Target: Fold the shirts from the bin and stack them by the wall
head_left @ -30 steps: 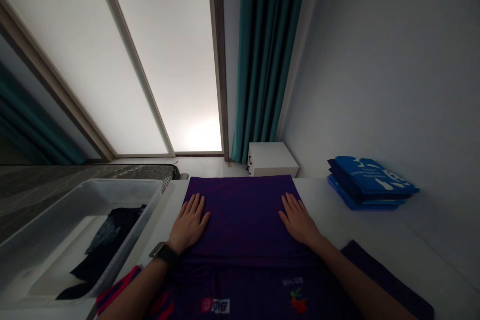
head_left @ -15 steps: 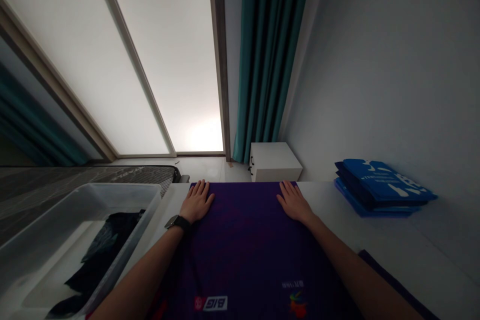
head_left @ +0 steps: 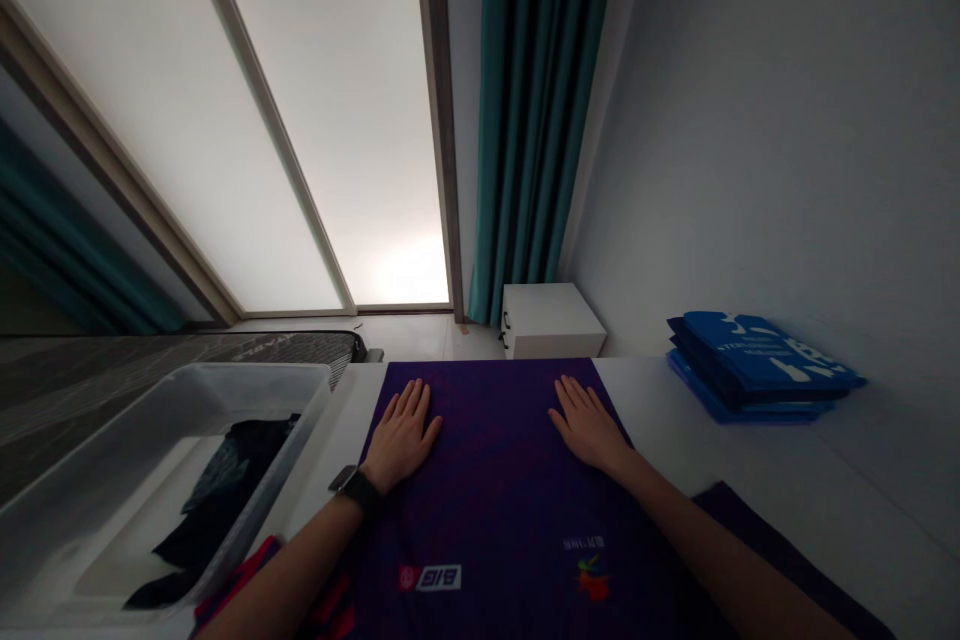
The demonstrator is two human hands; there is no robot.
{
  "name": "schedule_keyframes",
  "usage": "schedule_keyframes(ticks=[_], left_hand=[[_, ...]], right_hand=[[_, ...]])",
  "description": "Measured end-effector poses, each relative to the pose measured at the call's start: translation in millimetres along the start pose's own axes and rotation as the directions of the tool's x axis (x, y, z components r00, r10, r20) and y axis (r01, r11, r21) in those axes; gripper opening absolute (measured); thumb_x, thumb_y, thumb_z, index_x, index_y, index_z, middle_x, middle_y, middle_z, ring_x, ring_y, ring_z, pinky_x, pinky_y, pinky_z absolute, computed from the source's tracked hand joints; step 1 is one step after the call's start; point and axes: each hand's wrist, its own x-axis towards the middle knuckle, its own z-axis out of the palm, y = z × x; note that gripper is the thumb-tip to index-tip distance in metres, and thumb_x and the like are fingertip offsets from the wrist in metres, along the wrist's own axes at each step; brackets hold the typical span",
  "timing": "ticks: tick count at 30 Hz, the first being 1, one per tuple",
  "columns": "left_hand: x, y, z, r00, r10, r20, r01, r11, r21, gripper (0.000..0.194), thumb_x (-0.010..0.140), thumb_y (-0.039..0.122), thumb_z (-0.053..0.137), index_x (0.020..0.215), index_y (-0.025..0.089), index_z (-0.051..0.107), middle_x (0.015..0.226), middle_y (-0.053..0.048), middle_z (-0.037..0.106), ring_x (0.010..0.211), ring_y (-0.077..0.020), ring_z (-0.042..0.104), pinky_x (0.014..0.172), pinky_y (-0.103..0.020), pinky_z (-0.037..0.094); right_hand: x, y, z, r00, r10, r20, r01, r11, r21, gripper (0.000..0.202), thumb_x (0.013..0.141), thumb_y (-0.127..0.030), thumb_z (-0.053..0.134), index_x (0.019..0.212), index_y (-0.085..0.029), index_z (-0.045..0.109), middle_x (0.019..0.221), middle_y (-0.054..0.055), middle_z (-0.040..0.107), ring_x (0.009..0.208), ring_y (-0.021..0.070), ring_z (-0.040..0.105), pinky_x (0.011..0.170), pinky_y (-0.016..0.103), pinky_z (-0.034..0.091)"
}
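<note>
A dark purple shirt [head_left: 491, 480] lies spread on a white table [head_left: 645, 390], its printed logos near the bottom of the view. My left hand [head_left: 403, 430] rests flat on the shirt's left part, fingers spread, a dark watch on the wrist. On the right part lies my right hand [head_left: 589, 423], palm down with its fingers stretched out. Neither hand grips anything. Red and dark fabric shows beside my left forearm, and a dark sleeve [head_left: 772, 540] sticks out beyond my right forearm.
A clear plastic bin [head_left: 176, 390] with dark clothes [head_left: 225, 490] stands at the left. Folded blue packages [head_left: 772, 360] are stacked at the table's right, by the wall. Beyond the far edge are a white cabinet [head_left: 551, 315] and a teal curtain [head_left: 532, 120].
Both hands have slid a little towards me over the shirt, away from its far edge. More red fabric shows at the left, and more of the dark sleeve at the right.
</note>
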Motion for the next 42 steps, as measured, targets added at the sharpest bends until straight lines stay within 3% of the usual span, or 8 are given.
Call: schedule_keyframes(ticks=[4, 8, 20, 26, 31, 38, 42], left_hand=[[-32, 6, 3.2, 0.999, 0.045, -0.013, -0.045, 0.999, -0.003, 0.063, 0.097, 0.051, 0.028, 0.148, 0.015, 0.036, 0.156, -0.009, 0.03, 0.145, -0.0233, 0.024, 0.118, -0.042, 0.023], [-35, 4, 3.4, 0.999, 0.052, -0.012, -0.053, 0.999, -0.009, 0.062, 0.098, 0.05, 0.029, 0.149, 0.015, 0.034, 0.156, -0.008, 0.03, 0.145, -0.0232, 0.025, 0.118, -0.042, 0.024], [42, -13, 5.6, 0.995, 0.069, 0.065, -0.067, 0.997, -0.036, 0.062, 0.099, 0.046, 0.027, 0.149, 0.01, 0.032, 0.157, -0.009, 0.027, 0.146, -0.0224, 0.021, 0.119, -0.043, 0.02], [53, -10, -1.2, 0.995, 0.049, 0.09, -0.045, 0.998, -0.038, 0.059, 0.099, 0.043, 0.027, 0.149, 0.011, 0.033, 0.157, -0.008, 0.028, 0.146, -0.0212, 0.022, 0.119, -0.041, 0.02], [29, 8, -8.9, 0.994, -0.075, 0.081, 0.076, 0.997, -0.01, 0.058, 0.099, 0.042, 0.026, 0.146, 0.011, 0.038, 0.155, -0.01, 0.033, 0.145, -0.0232, 0.025, 0.118, -0.043, 0.023], [-38, 27, -5.0, 1.0, -0.017, -0.006, 0.017, 1.0, 0.011, 0.06, 0.097, 0.048, 0.03, 0.146, 0.014, 0.039, 0.154, -0.007, 0.035, 0.145, -0.0255, 0.025, 0.117, -0.045, 0.024], [-40, 25, -2.3, 0.999, -0.01, -0.046, 0.011, 1.0, 0.016, 0.06, 0.097, 0.048, 0.03, 0.146, 0.014, 0.039, 0.154, -0.008, 0.035, 0.145, -0.0261, 0.026, 0.117, -0.046, 0.024]], right_hand=[[-36, -13, 2, 1.0, 0.001, 0.004, -0.001, 1.0, -0.021, 0.073, 0.096, -0.055, 0.014, 0.151, -0.009, 0.028, 0.158, 0.011, 0.023, 0.146, 0.0238, 0.018, 0.119, 0.044, 0.014], [-42, -14, 2, 1.0, -0.005, -0.012, 0.005, 1.0, -0.018, 0.072, 0.097, -0.055, 0.013, 0.151, -0.01, 0.028, 0.158, 0.01, 0.024, 0.146, 0.023, 0.017, 0.12, 0.044, 0.012], [30, -1, -4, 0.999, -0.034, -0.013, 0.034, 0.999, -0.023, 0.067, 0.097, -0.047, 0.018, 0.15, -0.008, 0.029, 0.158, 0.011, 0.024, 0.146, 0.022, 0.018, 0.119, 0.043, 0.011], [43, -3, -13, 0.999, 0.014, 0.042, -0.014, 1.0, -0.012, 0.066, 0.097, -0.044, 0.021, 0.151, -0.007, 0.026, 0.159, 0.011, 0.021, 0.147, 0.0215, 0.015, 0.12, 0.042, 0.009], [21, -13, -16, 0.995, 0.043, 0.085, -0.043, 0.999, -0.003, 0.068, 0.097, -0.046, 0.021, 0.15, -0.005, 0.026, 0.158, 0.013, 0.022, 0.147, 0.0238, 0.016, 0.119, 0.044, 0.013], [-44, -27, -2, 1.0, 0.023, 0.015, -0.023, 0.999, 0.028, 0.069, 0.096, -0.052, 0.02, 0.151, -0.011, 0.03, 0.157, 0.012, 0.024, 0.147, 0.0263, 0.015, 0.118, 0.048, 0.012], [-45, -26, 0, 0.999, 0.005, -0.033, -0.005, 1.0, 0.027, 0.069, 0.096, -0.052, 0.021, 0.151, -0.011, 0.029, 0.158, 0.012, 0.024, 0.147, 0.0255, 0.015, 0.119, 0.048, 0.009]])
